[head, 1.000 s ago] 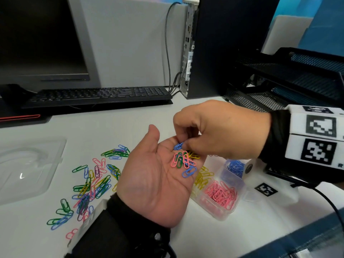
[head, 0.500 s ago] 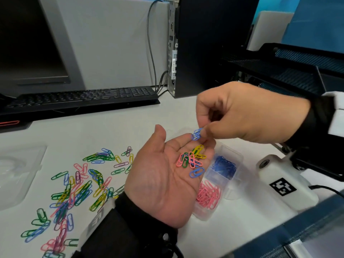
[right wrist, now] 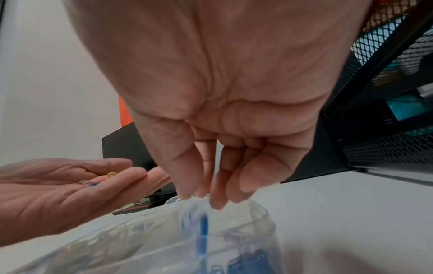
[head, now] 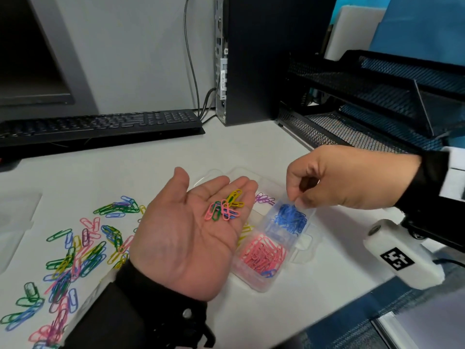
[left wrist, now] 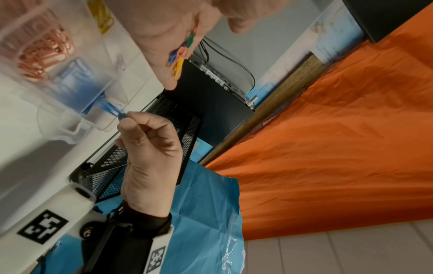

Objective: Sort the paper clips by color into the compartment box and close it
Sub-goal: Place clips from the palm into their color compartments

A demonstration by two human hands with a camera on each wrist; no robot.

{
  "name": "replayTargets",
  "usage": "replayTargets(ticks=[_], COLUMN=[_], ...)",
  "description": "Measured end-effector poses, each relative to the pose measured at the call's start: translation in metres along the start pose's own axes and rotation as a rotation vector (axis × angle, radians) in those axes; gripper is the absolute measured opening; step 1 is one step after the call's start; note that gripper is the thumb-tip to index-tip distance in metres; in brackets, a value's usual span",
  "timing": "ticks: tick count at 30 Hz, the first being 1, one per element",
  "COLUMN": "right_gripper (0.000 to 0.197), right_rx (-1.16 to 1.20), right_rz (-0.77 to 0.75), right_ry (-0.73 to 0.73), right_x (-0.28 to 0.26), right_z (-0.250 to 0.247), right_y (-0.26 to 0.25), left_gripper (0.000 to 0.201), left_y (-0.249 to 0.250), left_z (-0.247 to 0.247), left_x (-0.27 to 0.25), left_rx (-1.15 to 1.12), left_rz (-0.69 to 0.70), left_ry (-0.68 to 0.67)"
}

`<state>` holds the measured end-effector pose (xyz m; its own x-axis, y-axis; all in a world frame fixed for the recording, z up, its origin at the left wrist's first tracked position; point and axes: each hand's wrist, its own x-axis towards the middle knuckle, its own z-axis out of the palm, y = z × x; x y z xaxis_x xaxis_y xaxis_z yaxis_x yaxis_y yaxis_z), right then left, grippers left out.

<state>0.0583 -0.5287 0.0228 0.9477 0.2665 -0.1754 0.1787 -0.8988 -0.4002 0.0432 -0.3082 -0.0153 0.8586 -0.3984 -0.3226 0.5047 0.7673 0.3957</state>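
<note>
Paper clips [head: 75, 250] of many colors lie loose on the white surface [head: 151, 162] in the head view, at the left. The left hand [head: 186, 233] is flat and wide, palm up, like a little plate, so a small mixed bunch of clips [head: 225, 206] can rest on its fingers, close to the box. The clear compartment box [head: 299, 250] sits just past that hand. Its blue part [head: 289, 217] and pink part [head: 261, 253] are well filled, and one blue clip lies among the pink ones. The right hand [head: 349, 177] hangs over the blue part with fingers bent down and tips close together.

From the left wrist view, the right hand [left wrist: 147, 148] pinches a blue clip [left wrist: 112, 109] at the top of the blue part, likely to drop it with its own color.

From the right wrist view, the right hand's fingertips [right wrist: 187, 192] point down into the box [right wrist: 257, 222], and the blue clip [right wrist: 202, 233] shows as a blur just under them. I cannot tell if they have let go. The left hand [right wrist: 58, 194] waits beside, flat. The box has no lid on yet.
</note>
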Motion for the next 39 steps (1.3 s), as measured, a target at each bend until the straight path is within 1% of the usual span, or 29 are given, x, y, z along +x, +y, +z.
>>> replayTargets(ticks=[3,6,10,12,14,17,22,26,30,32,35,37,39], right_gripper=[0.013,0.011,0.006,0.008,0.012,0.018,0.025,0.016,0.008,0.006,0.001,0.002,0.005], right_rx=[-0.048,-0.061,-0.034,-0.041,-0.068,-0.147,-0.183,-0.244,-0.282,-0.249,-0.055,0.121,0.247], right_rz=[-0.008,-0.062,-0.187,-0.261,-0.298,-0.286,-0.234,-0.24,-0.236,-0.238,-0.202,-0.183,-0.175], right_ry=[0.065,0.136,0.195,0.211,0.21,0.221,0.197,0.205,0.253,0.286,0.311,0.28,0.248], right_x=[-0.003,-0.009,-0.021,-0.024,-0.022,-0.022,-0.02,-0.016,-0.012,-0.01,-0.005,0.001,0.005], right_z=[-0.003,-0.005,0.002,0.007,0.014,0.019,0.024,0.028,0.035,0.035,0.031,0.027,0.024], right_y=[-0.003,-0.017,-0.051,-0.067,-0.078,-0.086,-0.095,-0.096,-0.093,-0.092,-0.088,-0.084,-0.08], left_gripper=[0.064,0.066,0.071,0.075,0.079,0.081,0.08,0.078,0.075,0.074,0.074,0.073,0.073], left_y=[0.0,0.0,-0.001,-0.001,0.001,0.0,-0.001,-0.003,-0.005,-0.005,-0.002,-0.001,0.0], left_z=[-0.001,-0.002,-0.004,-0.006,-0.006,-0.005,-0.01,-0.013,-0.014,-0.013,-0.008,-0.007,-0.007], left_x=[0.001,0.002,0.003,0.003,0.003,0.0,0.0,0.002,0.003,0.002,0.001,0.001,0.0], left_rx=[-0.005,-0.022,-0.012,0.0,0.021,0.041,0.073,0.032,-0.012,-0.022,-0.08,-0.113,-0.104], left_rz=[-0.005,-0.007,-0.01,-0.025,-0.039,-0.049,-0.038,0.004,0.039,0.039,0.049,0.051,0.044], left_ry=[-0.015,-0.032,-0.076,-0.126,-0.158,-0.184,-0.176,-0.137,-0.114,-0.107,-0.091,-0.086,-0.082])
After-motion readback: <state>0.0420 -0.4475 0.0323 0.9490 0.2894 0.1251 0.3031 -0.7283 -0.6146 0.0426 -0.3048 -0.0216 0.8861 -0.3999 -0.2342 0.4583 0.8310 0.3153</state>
